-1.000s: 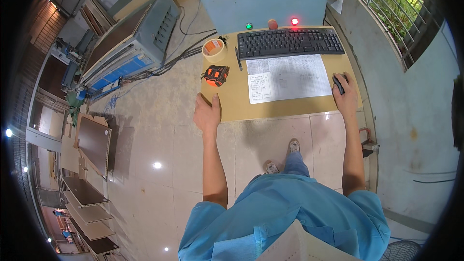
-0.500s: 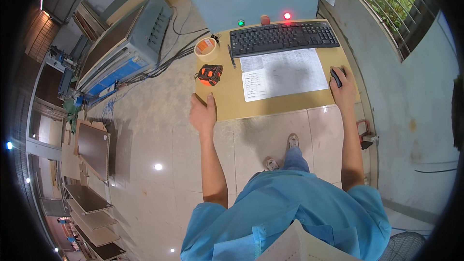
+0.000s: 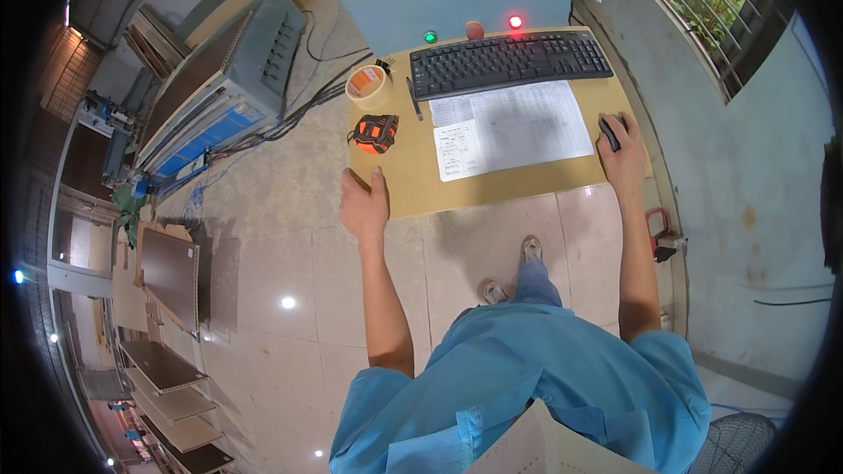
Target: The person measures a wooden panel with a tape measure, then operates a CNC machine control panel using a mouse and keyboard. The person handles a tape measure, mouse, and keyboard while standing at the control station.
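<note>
Right hand (image 3: 622,162) curled over a black mouse (image 3: 609,134).
Head view: the mouse sits at 3 o'clock on the counter (image 3: 417,197), long axis along 11–5, nose toward 11. The left hand (image 3: 363,208) meets the 8 o'clock corner, thumb and fingers parted; whether it grips, one cannot tell. Printed papers (image 3: 536,129) at the centre carry rows too small to read.

- We have free room along the surface's (image 3: 505,187) front edge, before the paper (image 3: 531,127).
- Keyboard (image 3: 511,63) blocks us behind it.
- Tape measure (image 3: 376,133) and tape roll (image 3: 367,85) obstruct our left.
</note>
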Demonstrator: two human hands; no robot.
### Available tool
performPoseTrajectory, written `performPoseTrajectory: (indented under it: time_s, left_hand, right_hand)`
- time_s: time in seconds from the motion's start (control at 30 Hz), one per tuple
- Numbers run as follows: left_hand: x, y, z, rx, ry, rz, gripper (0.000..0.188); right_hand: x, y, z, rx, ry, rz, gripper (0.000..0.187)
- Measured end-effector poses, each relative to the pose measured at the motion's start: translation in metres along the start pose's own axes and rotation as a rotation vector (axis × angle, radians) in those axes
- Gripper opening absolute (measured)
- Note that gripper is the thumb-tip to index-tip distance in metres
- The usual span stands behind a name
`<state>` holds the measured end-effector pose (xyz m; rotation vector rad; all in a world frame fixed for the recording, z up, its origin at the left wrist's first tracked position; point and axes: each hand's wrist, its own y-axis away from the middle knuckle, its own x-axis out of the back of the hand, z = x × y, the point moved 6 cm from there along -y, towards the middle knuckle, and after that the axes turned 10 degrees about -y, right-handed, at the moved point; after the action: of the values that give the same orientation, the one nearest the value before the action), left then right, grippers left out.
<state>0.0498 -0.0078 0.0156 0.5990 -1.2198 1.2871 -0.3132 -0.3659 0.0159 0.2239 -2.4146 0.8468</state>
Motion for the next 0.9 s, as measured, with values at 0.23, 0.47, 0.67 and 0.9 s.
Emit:
performPoseTrajectory:
  time_s: [0.23,0.47,0.67,0.9]
  left_hand:
    - [-0.005,-0.002,-0.005,-0.011,-0.038,0.001,0.069]
    - [-0.002,-0.002,-0.003,0.005,-0.020,-0.038,0.070]
    - [-0.003,-0.003,-0.003,0.010,0.005,-0.014,0.070]
    - [0.000,-0.002,-0.002,0.020,-0.055,-0.012,0.070]
  right_hand:
    - [-0.003,-0.002,0.008,0.022,-0.004,0.025,0.041]
    - [0.000,-0.001,0.004,0.027,-0.050,0.060,0.047]
    - [0.003,-0.004,-0.003,0.016,-0.046,0.086,0.056]
    - [0.004,-0.005,-0.004,-0.017,-0.084,0.070,0.058]
